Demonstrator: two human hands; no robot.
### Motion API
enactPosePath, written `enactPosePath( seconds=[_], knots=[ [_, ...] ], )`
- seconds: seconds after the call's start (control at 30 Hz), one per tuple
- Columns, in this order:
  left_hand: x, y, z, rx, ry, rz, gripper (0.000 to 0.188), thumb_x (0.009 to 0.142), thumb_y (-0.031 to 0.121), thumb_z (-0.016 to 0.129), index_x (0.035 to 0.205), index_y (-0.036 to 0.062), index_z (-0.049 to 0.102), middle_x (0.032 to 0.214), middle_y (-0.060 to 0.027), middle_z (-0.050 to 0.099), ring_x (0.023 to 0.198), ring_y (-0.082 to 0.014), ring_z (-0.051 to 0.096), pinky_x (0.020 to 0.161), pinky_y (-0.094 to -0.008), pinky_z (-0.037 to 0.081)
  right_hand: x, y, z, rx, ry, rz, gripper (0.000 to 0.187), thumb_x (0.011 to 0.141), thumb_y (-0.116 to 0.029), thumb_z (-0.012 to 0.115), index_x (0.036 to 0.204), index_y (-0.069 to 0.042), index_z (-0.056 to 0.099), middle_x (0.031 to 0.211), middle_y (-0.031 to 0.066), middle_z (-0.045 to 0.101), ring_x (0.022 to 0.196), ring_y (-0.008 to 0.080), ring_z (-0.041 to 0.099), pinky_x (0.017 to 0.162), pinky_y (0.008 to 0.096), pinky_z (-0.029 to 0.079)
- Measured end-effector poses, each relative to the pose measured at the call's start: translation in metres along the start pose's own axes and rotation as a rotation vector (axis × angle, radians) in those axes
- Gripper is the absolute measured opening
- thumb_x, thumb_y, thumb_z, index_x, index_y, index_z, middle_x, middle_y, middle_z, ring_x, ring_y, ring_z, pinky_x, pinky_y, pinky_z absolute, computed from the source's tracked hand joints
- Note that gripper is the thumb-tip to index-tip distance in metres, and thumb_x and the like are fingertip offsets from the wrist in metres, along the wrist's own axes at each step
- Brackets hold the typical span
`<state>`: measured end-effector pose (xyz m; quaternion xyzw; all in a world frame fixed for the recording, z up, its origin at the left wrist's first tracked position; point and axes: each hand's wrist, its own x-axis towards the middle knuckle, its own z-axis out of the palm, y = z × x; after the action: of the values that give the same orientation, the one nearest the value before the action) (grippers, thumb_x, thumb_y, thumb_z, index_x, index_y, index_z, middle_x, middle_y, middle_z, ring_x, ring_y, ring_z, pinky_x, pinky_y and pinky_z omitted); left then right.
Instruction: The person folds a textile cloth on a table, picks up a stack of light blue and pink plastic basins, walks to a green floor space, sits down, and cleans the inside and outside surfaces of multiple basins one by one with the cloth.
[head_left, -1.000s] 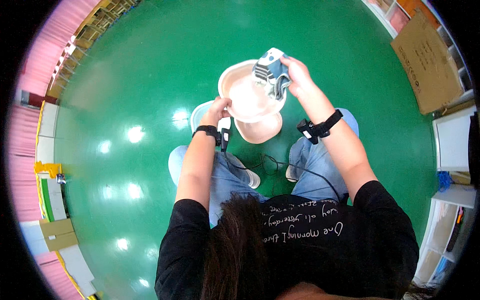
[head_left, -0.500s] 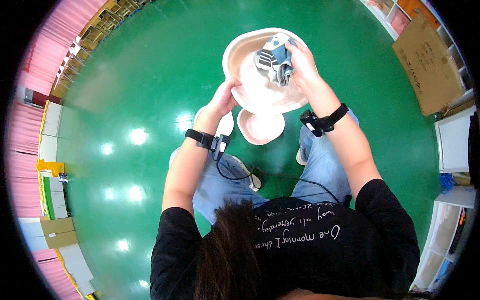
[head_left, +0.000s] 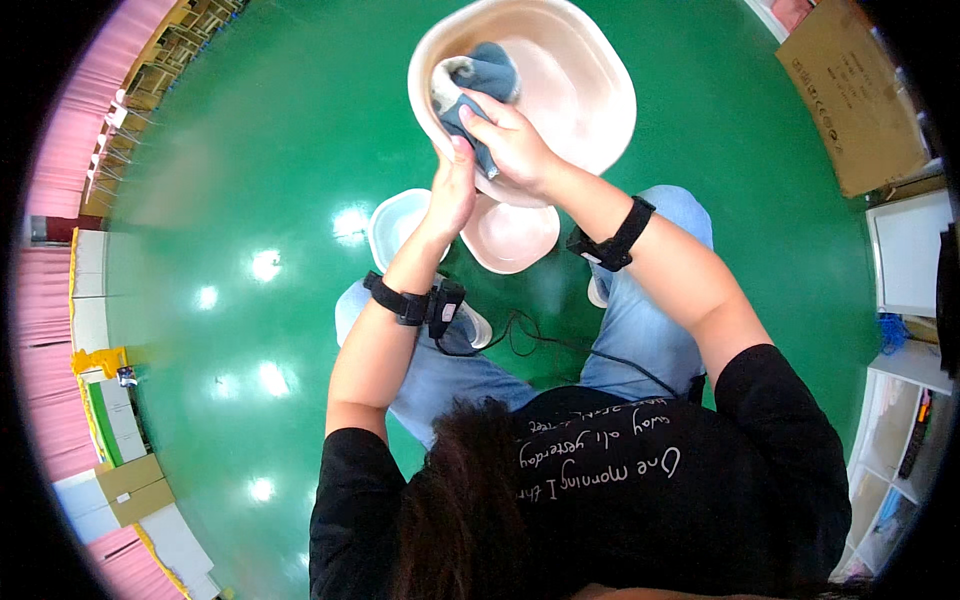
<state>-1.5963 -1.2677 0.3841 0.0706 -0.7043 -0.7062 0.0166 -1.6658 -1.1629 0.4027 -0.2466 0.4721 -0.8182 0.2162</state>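
Observation:
A large pale basin [head_left: 595, 110] is lifted off the floor in front of me, its inside facing me. My left hand [head_left: 453, 192] grips its near-left rim, fingers hidden behind the wall. Inside, my right hand [head_left: 510, 145] clutches a blue-grey and white cloth [head_left: 490, 72], bunched against the basin's left inner wall. Beneath the big basin, a smaller pinkish basin [head_left: 515, 240] stands on the floor between my feet. Just left of that is a whitish basin [head_left: 388, 228], partly covered by my left wrist.
Black straps with small devices sit on both wrists, and a black cable [head_left: 600, 352] runs across my legs. A cardboard box [head_left: 855, 100] and white shelves [head_left: 885, 450] line the right side. Pink curtains [head_left: 45, 350] and stacked chairs [head_left: 140, 110] are at the left. The green floor is shiny.
My right hand has carried the cloth from the basin's right side to its left inner wall. The basin has tilted up and moved slightly farther away, with my left hand still on its rim.

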Motion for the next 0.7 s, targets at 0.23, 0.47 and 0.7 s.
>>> enactPosePath(
  seconds=[0.23, 0.47, 0.7],
  knots=[
    [0.01, 0.019, -0.02, -0.233, 0.373, 0.205, 0.048, 0.1, 0.033, 0.037, 0.139, 0.0097, 0.024, 0.127, -0.0133, 0.045, 0.116, -0.0227, 0.047, 0.1, -0.0379, 0.038, -0.009, -0.007, 0.008, -0.845, -0.275, -0.072, 0.036, 0.092, -0.035, 0.052, 0.113, -0.007, 0.061, 0.095, 0.0193, 0.065, 0.086, 0.0305, 0.064, 0.079, 0.0376, 0.048],
    [0.018, 0.013, -0.047, -0.269, 0.384, 0.104, 0.053, 0.098, 0.04, 0.039, 0.141, 0.0125, 0.022, 0.129, -0.0135, 0.045, 0.114, -0.0257, 0.051, 0.094, -0.0403, 0.045, 0.015, -0.023, 0.008, -1.16, -0.515, 0.123, 0.042, 0.095, -0.04, 0.042, 0.097, -0.006, 0.067, 0.083, 0.0174, 0.066, 0.077, 0.0332, 0.063, 0.071, 0.0402, 0.048],
    [0.042, 0.04, -0.08, -0.174, 0.318, 0.2, 0.059, 0.098, 0.04, 0.042, 0.142, 0.0067, 0.023, 0.137, -0.0127, 0.039, 0.124, -0.0225, 0.041, 0.104, -0.0369, 0.033, 0.054, -0.033, 0.024, -1.532, -0.498, 0.302, 0.043, 0.095, -0.039, 0.036, 0.094, -0.01, 0.068, 0.089, 0.0155, 0.067, 0.086, 0.036, 0.063, 0.076, 0.0472, 0.049]
  ],
)
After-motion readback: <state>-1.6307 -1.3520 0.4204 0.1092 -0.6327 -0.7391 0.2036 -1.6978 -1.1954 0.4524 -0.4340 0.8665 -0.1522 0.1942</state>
